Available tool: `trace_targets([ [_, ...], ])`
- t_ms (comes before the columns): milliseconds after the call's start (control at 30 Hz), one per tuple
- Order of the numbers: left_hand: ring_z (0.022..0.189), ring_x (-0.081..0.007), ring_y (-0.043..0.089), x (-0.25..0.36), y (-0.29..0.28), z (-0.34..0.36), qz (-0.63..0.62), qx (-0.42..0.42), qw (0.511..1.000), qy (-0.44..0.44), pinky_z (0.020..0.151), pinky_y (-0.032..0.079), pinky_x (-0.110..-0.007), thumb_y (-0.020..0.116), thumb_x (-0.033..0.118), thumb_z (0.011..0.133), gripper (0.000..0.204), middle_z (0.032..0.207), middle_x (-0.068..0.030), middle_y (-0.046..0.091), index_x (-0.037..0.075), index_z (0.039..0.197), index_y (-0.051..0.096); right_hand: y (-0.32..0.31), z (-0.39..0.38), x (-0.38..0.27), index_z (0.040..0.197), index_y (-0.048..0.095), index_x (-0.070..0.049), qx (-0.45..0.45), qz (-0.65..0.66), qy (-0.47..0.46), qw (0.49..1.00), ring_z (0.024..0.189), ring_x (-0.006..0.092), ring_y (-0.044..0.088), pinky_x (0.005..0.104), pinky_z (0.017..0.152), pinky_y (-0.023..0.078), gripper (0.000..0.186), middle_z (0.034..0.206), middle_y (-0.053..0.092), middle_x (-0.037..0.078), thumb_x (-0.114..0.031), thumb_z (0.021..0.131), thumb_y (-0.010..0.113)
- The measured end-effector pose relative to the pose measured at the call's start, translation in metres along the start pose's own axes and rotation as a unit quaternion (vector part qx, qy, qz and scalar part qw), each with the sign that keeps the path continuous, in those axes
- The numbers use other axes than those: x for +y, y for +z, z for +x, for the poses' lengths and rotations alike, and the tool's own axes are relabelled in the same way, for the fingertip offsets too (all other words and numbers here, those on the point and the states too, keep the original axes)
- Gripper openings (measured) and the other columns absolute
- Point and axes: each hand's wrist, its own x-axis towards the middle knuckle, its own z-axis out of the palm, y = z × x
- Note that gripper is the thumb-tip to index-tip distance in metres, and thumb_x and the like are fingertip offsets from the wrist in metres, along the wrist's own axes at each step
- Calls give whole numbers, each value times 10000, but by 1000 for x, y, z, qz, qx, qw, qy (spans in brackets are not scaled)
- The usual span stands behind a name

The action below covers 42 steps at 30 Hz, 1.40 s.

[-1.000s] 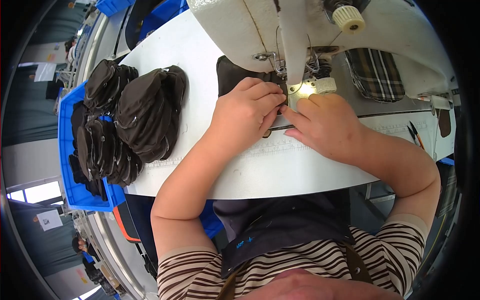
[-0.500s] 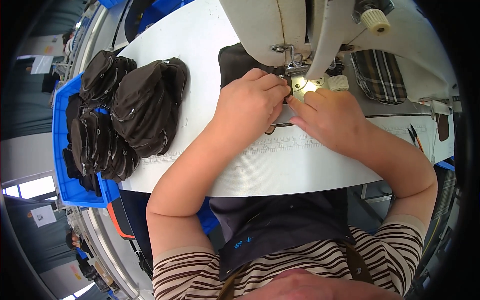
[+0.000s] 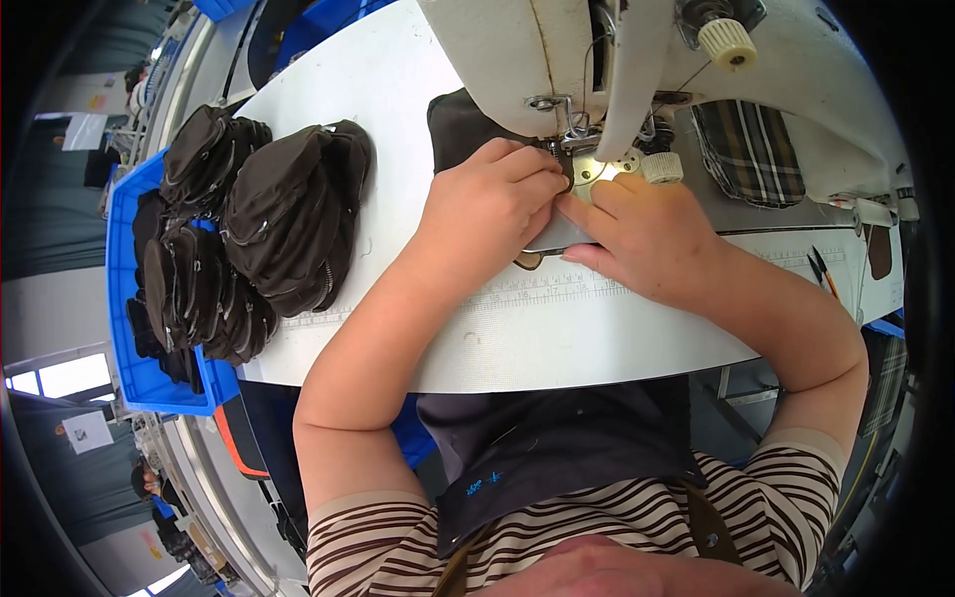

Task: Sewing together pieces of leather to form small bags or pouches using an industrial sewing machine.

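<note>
A dark brown fabric piece (image 3: 460,127) lies under the needle area of a white sewing machine (image 3: 517,60). My left hand (image 3: 492,204) is closed over its near edge, fingers bent and bunched beside the presser foot (image 3: 563,149). Against those fingertips rests the index finger of my right hand (image 3: 652,234), just right of the fabric's edge. That hand's other fingers are curled near the shiny needle plate (image 3: 589,171); its thumb sits lower, apart from the index finger. Whatever the right fingertips pinch is hidden. A small brown edge (image 3: 529,261) shows below my left hand.
Dark brown zippered pouches (image 3: 293,214) are heaped at the left, several in a blue bin (image 3: 124,368). Plaid fabric (image 3: 751,154) lies right of the needle. A ruler strip (image 3: 497,297) crosses the white table (image 3: 557,348). Pointed tools (image 3: 826,274) lie at the right.
Both hands have shifted slightly left. The left fingers have slid a little away from the presser foot, and the right index finger has followed. The sewing machine appears slightly further left in the picture.
</note>
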Motion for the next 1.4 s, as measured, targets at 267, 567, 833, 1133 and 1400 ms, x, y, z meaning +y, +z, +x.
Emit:
trace_targets([
  [267,989,-191,676,-1,-6,2,11,-19,1000,13,746,602,-320,785,102,788,232,1038,46,723,121,1019,792,0,1,-1,1128,736,-73,1,13,-9,1000,813,218,667,360,709,528,422,846,636,42,-390,861,818],
  [567,959,-230,689,-1,-2,2,-32,-24,999,-1,756,604,-347,774,57,799,277,1108,5,758,113,1068,803,1,1,1,1146,735,-58,6,18,-6,1000,810,236,663,361,709,520,424,845,637,52,-384,883,800],
  [833,1045,-247,658,5,10,4,2,3,1000,-29,741,622,-358,744,85,808,244,1046,7,701,91,1051,767,7,3,4,1140,719,-70,16,-9,19,1000,748,225,654,361,653,505,418,851,631,47,-390,883,798],
  [1133,1050,-238,669,2,5,3,9,7,1000,-22,784,619,-343,745,105,808,259,1075,4,718,95,1067,765,8,2,3,1196,711,-98,26,-11,15,1000,735,216,636,353,666,491,458,909,609,39,-419,881,797],
  [1400,1079,-207,683,-9,-2,3,12,-2,1000,18,800,615,-346,756,130,825,233,1101,12,733,127,1054,798,5,4,3,1215,727,-111,0,6,14,1000,717,205,628,362,649,487,446,890,598,27,-417,897,785],
])
